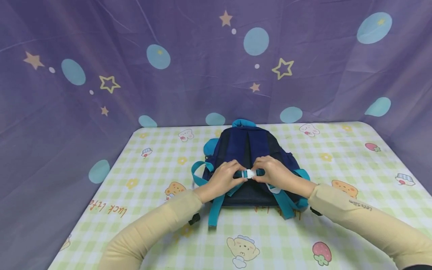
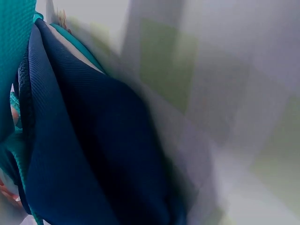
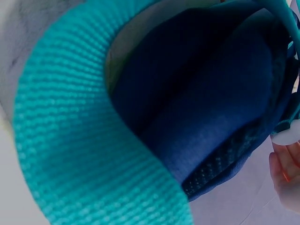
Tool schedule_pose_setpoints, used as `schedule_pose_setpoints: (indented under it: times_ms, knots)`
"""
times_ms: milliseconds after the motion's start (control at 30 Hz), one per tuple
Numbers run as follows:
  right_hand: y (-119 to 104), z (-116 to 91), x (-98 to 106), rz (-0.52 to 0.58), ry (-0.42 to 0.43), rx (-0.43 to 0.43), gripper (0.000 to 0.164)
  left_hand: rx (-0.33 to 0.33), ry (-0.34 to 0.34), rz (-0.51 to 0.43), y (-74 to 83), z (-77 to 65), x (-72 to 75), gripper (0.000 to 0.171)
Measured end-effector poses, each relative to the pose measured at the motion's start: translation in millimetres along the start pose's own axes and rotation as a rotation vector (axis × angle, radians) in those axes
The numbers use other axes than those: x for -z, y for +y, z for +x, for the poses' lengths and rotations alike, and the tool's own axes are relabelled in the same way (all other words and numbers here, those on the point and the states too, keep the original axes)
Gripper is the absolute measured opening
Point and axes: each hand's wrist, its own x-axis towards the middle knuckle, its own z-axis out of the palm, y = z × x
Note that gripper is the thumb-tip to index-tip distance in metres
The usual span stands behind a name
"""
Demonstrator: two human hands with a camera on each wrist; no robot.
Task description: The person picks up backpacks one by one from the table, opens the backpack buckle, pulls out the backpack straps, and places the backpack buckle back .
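A navy backpack (image 1: pixel 236 144) with teal straps lies on the table, its carry loop toward the back. Over its middle, a white plastic strap buckle (image 1: pixel 249 174) sits between my two hands. From the left, my left hand (image 1: pixel 222 178) pinches the buckle's left end with thumb and fingertips. My right hand (image 1: pixel 275 173) pinches the right end the same way. Whether the two halves are fully locked cannot be told. The left wrist view holds mostly navy fabric (image 2: pixel 93 140). In the right wrist view a teal strap (image 3: pixel 70 126) curves close to the camera.
Loose teal strap ends (image 1: pixel 216 212) hang toward the front of the backpack. A black strap fitting (image 1: pixel 194 219) lies by the left forearm. The checked tablecloth (image 1: pixel 152 217) extends around the bag, and a purple curtain (image 1: pixel 195 86) hangs behind.
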Motion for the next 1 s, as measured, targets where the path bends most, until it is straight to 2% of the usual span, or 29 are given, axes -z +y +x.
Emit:
schedule_pose_setpoints:
  times_ms: [533,767,1000]
  knots:
    - [-1.4,-2.9,1.3,0.019,-0.033,-0.015,0.015,-0.004,-0.018,-0.012,-0.6,0.4,-0.7,0.027]
    - [-1.0,-8.1,5.2,-0.002,-0.049,-0.027,0.014,0.045,-0.059,-0.044,-2.0,-1.4,1.5,0.024]
    - [-0.9,-9.8,6.1,-0.002,-0.047,-0.040,0.014,0.022,-0.038,-0.054,-1.3,-4.5,4.4,0.025]
